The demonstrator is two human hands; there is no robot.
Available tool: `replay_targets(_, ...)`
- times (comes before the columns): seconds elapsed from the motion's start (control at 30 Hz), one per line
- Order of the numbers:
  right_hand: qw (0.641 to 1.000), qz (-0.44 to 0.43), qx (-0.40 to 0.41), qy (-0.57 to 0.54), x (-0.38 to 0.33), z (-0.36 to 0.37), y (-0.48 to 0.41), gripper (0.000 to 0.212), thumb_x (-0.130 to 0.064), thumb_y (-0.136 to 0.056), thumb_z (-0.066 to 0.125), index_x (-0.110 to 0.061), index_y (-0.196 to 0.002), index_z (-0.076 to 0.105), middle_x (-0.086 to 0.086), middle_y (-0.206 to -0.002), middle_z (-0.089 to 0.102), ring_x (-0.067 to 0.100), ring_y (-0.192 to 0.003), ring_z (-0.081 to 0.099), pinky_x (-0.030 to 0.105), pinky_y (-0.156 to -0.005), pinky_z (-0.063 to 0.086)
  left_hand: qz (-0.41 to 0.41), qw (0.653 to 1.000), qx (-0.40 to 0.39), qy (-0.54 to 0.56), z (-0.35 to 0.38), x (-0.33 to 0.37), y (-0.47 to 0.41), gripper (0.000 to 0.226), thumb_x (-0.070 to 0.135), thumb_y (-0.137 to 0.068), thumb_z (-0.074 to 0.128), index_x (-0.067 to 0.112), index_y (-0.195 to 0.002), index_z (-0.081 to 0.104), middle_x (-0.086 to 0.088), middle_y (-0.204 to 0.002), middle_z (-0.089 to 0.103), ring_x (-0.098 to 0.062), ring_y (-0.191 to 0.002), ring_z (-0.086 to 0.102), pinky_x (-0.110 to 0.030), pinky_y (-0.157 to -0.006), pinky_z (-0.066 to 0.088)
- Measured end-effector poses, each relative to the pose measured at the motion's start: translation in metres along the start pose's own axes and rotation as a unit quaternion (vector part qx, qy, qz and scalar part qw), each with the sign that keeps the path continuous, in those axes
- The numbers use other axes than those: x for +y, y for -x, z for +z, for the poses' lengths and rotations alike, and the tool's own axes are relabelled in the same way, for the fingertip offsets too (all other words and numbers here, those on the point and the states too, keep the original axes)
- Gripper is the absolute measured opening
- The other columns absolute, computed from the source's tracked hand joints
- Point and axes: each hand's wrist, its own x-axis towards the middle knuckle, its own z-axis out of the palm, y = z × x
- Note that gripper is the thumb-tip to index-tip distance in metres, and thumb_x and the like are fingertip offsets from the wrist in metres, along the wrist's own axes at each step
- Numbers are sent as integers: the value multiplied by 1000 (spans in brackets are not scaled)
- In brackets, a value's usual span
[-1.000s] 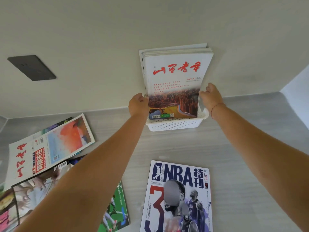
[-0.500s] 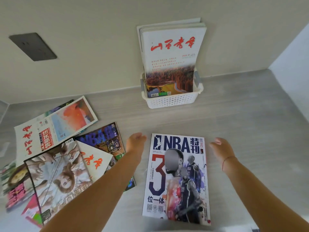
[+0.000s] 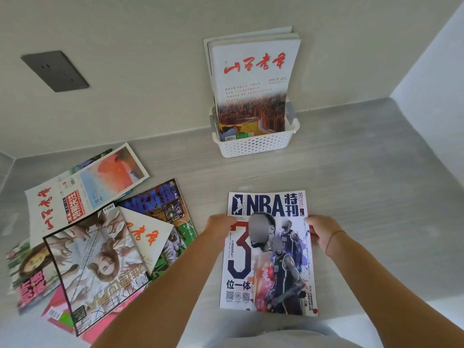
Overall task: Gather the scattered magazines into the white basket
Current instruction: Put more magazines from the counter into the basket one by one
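An NBA magazine (image 3: 268, 259) lies flat on the grey counter in front of me. My left hand (image 3: 218, 226) grips its left edge and my right hand (image 3: 324, 229) grips its right edge, fingers curled on the cover's sides. The white perforated basket (image 3: 253, 145) stands against the back wall. Several magazines stand upright in it, the front one (image 3: 251, 84) white with red characters and a landscape photo. A loose pile of several magazines (image 3: 100, 234) is spread over the left of the counter.
A dark wall socket (image 3: 55, 71) is set in the wall at the upper left. A side wall (image 3: 431, 79) closes the counter on the right. Bare grey counter (image 3: 364, 184) lies between the NBA magazine and the basket.
My hands drew back from the basket, where they had set the red-titled magazine, and came down onto the NBA magazine's two side edges. The view tilted down toward the counter.
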Motion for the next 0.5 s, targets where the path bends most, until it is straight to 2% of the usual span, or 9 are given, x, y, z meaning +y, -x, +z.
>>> replay_targets(0.03,999,-18,3,44,-1,3,1,23,-3,-92,43,2,-105,61,11,-73,59,23,-65,52,31,-62,41,3,1000,-8,-12,0,1,2,13,-5,-84,58,4,-74,59,-4,-51,63,-10,-36,56,-16,-39,43)
replay_targets(0.1,992,-52,5,118,0,8,4,28,-8,-94,42,4,-115,56,18,-98,64,30,-86,60,37,-74,48,3,1000,-30,-2,-1,5,5,12,-7,-85,55,2,-84,62,-10,-70,68,-15,-49,64,-23,-45,50)
replay_targets(0.17,983,-82,26,160,4,14,2,29,-8,-94,41,8,-113,55,27,-114,60,39,-108,57,45,-92,48,1,999,-48,4,-3,9,5,13,-6,-86,53,3,-90,62,-11,-76,67,-18,-60,65,-30,-56,52)
replay_targets(0.2,982,-87,34,163,5,15,3,28,-9,-94,40,8,-110,55,29,-117,59,40,-113,54,47,-96,46,3,998,-65,-3,-3,10,6,14,-5,-87,53,2,-96,62,-12,-79,67,-21,-68,64,-34,-66,54)
replay_targets(0.27,984,-87,39,148,9,16,3,26,-10,-94,40,5,-109,55,28,-119,57,40,-115,53,46,-95,44,17,992,-116,-36,-2,8,7,22,-3,-89,53,0,-109,59,-16,-92,67,-29,-83,63,-44,-88,52)
replay_targets(0.3,987,-86,39,131,10,16,2,26,-11,-94,41,4,-110,55,26,-119,58,39,-115,52,46,-95,44,25,989,-129,-62,-1,7,9,23,-2,-89,54,3,-111,59,-17,-98,67,-32,-89,63,-46,-92,50)
replay_targets(0.37,991,-86,38,99,13,16,1,23,-10,-94,41,1,-108,56,22,-115,60,39,-117,51,47,-96,44,44,986,-128,-93,0,1,10,21,1,-90,56,10,-107,61,-14,-103,67,-31,-95,63,-45,-92,50)
replay_targets(0.5,995,-93,29,7,17,12,1,15,-10,-93,42,-5,-92,56,15,-97,62,39,-114,52,43,-91,45,96,985,-111,-91,-3,2,9,17,7,-90,58,12,-104,65,-9,-97,72,-28,-90,68,-42,-84,54)
